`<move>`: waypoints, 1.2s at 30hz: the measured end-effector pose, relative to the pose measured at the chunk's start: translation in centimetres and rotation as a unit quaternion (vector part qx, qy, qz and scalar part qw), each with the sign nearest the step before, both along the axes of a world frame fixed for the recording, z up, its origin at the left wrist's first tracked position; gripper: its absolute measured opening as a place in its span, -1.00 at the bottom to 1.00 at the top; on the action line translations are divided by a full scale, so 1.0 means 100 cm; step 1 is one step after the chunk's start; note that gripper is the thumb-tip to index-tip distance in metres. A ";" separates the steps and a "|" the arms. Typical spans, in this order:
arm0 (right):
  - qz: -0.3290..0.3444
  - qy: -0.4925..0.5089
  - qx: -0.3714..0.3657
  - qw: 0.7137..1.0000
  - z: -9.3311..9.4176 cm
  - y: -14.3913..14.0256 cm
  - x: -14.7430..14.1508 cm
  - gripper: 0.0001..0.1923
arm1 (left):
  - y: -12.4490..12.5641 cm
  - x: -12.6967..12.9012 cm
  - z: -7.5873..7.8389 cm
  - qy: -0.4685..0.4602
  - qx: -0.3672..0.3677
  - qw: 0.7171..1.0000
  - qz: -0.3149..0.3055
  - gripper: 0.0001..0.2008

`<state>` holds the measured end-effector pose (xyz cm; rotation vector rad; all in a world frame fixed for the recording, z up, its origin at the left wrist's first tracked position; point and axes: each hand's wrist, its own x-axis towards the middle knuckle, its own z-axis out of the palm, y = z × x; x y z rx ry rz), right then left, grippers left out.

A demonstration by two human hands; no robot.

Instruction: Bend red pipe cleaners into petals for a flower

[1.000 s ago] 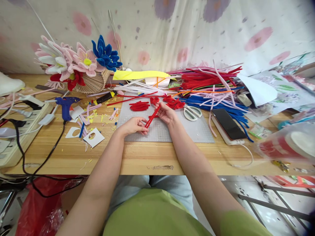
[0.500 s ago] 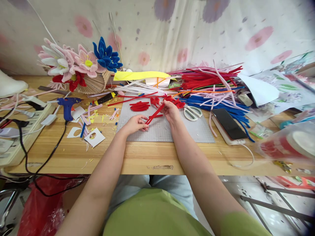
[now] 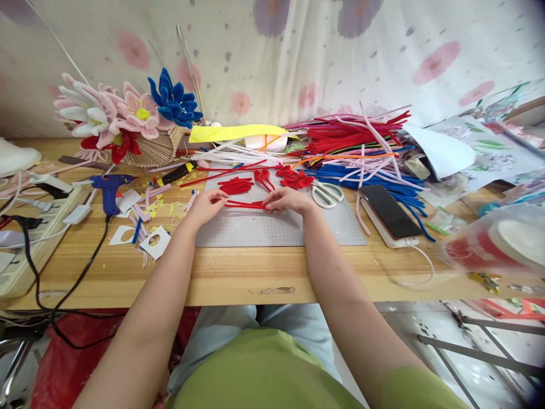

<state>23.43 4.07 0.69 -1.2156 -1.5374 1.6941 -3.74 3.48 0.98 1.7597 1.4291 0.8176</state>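
Red pipe cleaners (image 3: 246, 205) stretch level between my two hands, low over the grey cutting mat (image 3: 251, 232). My left hand (image 3: 207, 206) pinches their left end, and the fingers of my right hand (image 3: 288, 200) are closed round the right end. Just beyond lies a bundle of short red pipe cleaner pieces (image 3: 235, 186). Beside it are a bent red piece with loops (image 3: 264, 178) and a heap of looped red pieces (image 3: 294, 177). White-handled scissors (image 3: 327, 194) rest right of my right hand.
At the left are a blue glue gun (image 3: 111, 190), a power strip (image 3: 38, 244) with cables, and paper scraps (image 3: 156, 242). Fuzzy flowers (image 3: 138, 111) stand behind. Piled pipe cleaners (image 3: 353, 136) fill the back right, near a phone (image 3: 390, 211) and a bagged cup (image 3: 498, 244).
My hands have moved apart and the red pipe cleaners have gone from slanted to level. My left hand has shifted left and up, my right hand slightly down. The view has turned slightly.
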 end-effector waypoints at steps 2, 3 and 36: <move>0.032 -0.041 0.018 0.998 -0.001 0.000 -0.002 -0.76 | 0.001 -0.005 -0.004 0.064 0.026 0.998 -0.002 -0.77; 0.045 -0.059 0.027 0.997 0.000 0.000 -0.003 -0.77 | 0.002 -0.006 -0.005 0.093 0.039 0.995 0.008 -0.76; -0.121 0.137 0.122 0.976 -0.011 -0.013 -0.074 -0.82 | -0.026 0.047 -0.025 0.013 0.149 0.987 0.056 -0.88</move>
